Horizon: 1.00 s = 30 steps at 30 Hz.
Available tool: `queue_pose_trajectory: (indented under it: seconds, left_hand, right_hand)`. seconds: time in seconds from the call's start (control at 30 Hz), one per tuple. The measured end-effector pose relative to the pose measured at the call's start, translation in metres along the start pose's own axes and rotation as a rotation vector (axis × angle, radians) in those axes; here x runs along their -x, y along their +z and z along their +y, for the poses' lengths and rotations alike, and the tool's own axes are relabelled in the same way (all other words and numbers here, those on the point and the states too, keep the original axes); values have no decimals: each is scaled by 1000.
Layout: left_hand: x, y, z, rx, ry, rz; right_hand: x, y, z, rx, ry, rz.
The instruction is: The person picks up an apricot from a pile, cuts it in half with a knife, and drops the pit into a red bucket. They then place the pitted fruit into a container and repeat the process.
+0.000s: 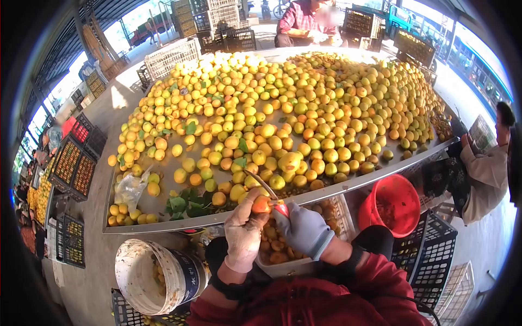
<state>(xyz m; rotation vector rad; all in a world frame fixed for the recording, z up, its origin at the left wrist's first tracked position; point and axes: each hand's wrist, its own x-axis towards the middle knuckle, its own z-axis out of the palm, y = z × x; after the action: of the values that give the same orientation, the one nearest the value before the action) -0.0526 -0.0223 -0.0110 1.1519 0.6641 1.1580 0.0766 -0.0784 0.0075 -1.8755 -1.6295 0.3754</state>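
My left hand point(243, 231), in a pale stained glove, is closed around an orange fruit point(261, 204) just over the table's near edge. Beside it, my right hand point(303, 228) in a grey glove is closed on the red handle of a knife point(262, 183). The curved blade points up and to the left, close to the fruit. Below both hands, a white crate point(288, 266) holds many fruits. Yellow and orange fruits point(261, 146) are heaped across the metal table point(217, 218) in front.
A white bucket point(138, 274) stands at the lower left, a red bucket point(392, 206) at the right. Black crates point(432, 250) are at the lower right. One person point(304, 24) sits across the table, another point(484, 168) at the far right. A plastic bag point(130, 190) and leaves point(187, 204) lie near the left edge.
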Motion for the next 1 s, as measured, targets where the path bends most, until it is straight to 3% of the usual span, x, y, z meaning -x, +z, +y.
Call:
queue_pose_trajectory:
  seconds: [0.1,0.23,0.3,0.37,0.4,0.43,0.57,0.63,0.67,0.7,0.77,0.93,1.0]
  left_hand:
    - [-7,2,-6,14,-32,57]
    - [-17,4,-1,-184,-295,71]
    - [-24,5,2,-182,-272,92]
    - [-31,-1,3,-184,-237,120]
    - [-36,-7,1,75,-208,49]
    - [-40,-13,0,332,-175,-25]
    - [-44,-23,6,576,-177,-67]
    - [-43,-28,9,583,-163,-80]
    - [-42,-30,10,593,-153,-105]
    - [-41,-31,11,603,-142,-130]
    - [-38,-34,13,586,-108,-116]
    - [-35,-35,12,559,-41,-114]
    - [-34,-37,12,494,-42,-107]
  right_hand:
    - [-5,8,7,166,-13,12]
    - [-13,4,15,342,-71,57]
    - [-18,3,23,354,-80,98]
    - [-27,-4,26,256,-54,203]
    - [-27,-17,17,174,-11,203]
    - [-30,-17,25,121,-104,247]
    - [-19,-43,14,-67,-57,51]
    - [-9,-56,5,-199,-40,-162]
    - [-3,-58,6,-185,-180,-138]
    - [0,-60,5,-188,-183,-143]
    - [6,-63,5,-475,-6,-352]
    - [15,-52,15,-562,-36,-293]
    - [14,-52,11,-448,-230,-185]
